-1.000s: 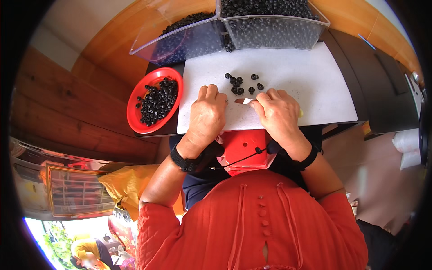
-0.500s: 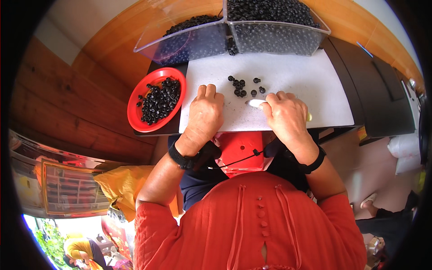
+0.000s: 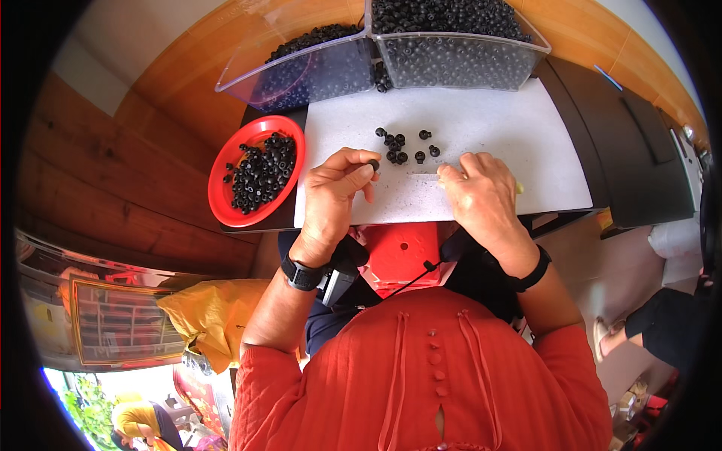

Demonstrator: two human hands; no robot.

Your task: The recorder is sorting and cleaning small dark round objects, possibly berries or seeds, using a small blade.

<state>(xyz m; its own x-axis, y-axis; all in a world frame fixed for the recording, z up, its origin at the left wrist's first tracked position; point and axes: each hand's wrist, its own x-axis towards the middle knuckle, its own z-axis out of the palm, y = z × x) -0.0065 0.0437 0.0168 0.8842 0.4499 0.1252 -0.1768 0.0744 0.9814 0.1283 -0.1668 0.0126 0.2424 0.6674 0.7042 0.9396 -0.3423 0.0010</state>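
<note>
Between the thumb and forefinger of my left hand [image 3: 329, 197] is a small round black part [image 3: 373, 164], held above the left side of a white board [image 3: 541, 158]. My right hand [image 3: 483, 194] is closed around a small knife [image 3: 427, 176]. Its thin pale blade points left, and a bit of yellowish handle shows by the heel of the hand. Just beyond the blade lies a loose group of small black knobbed parts [image 3: 395, 141]. Dark specks are scattered over the board. A red plastic dish [image 3: 216, 177] with many black pieces stands left of my left hand.
Two clear plastic bins, a left one [image 3: 297, 86] and a right one [image 3: 466, 64], stand along the far edge, heaped with black parts. A blue stick [image 3: 608, 77] lies at the far right. A red container [image 3: 406, 259] sits between my knees. Other people are at the lower corners.
My left hand has turned and opened out of a fist, showing a black part in its fingertips. The knife blade has turned edge-on. At lower right, a person's leg has come further into view.
</note>
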